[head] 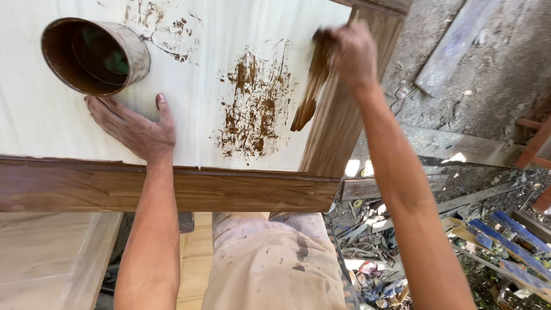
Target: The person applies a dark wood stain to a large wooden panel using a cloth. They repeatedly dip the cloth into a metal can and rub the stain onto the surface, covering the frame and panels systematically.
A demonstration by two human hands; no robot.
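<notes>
Basically flat pale wood panel [69, 126], smooth, faint grain, framed by darker brown-stained moulded rails; bottom rail [172, 189] glossy and ridged, right rail [338, 120] running up toward 1 o'clock. Left hand [135, 129] lies palm-down on the pale panel at about 9 o'clock of frame centre, fingers spread, flat, gripping nothing. Just above its fingertips, at 10 o'clock, a cylindrical tin can [94, 54], stain-smeared outside, open mouth facing the camera; inside dark brown, coated, with a green patch deep in; whether liquid is left in it cannot be told. Right hand [353, 51] at 1 o'clock is closed around a stain-soaked brush or rag [313, 86], brown, elongated, blurred, its tip hanging down over the panel's right edge beside the right rail; exact tool type unclear. Blotchy brown stain patch [255, 103] sits on the panel between the two hands, streaky, dry-brushed look; smaller smears [166, 28] near 11 o'clock right of the can. Person's paint-spotted beige shorts [270, 264] at 6 o'clock. Dusty ground [493, 69] with scrap planks, shavings and blue-painted strips [511, 241] at 3 to 5 o'clock.
</notes>
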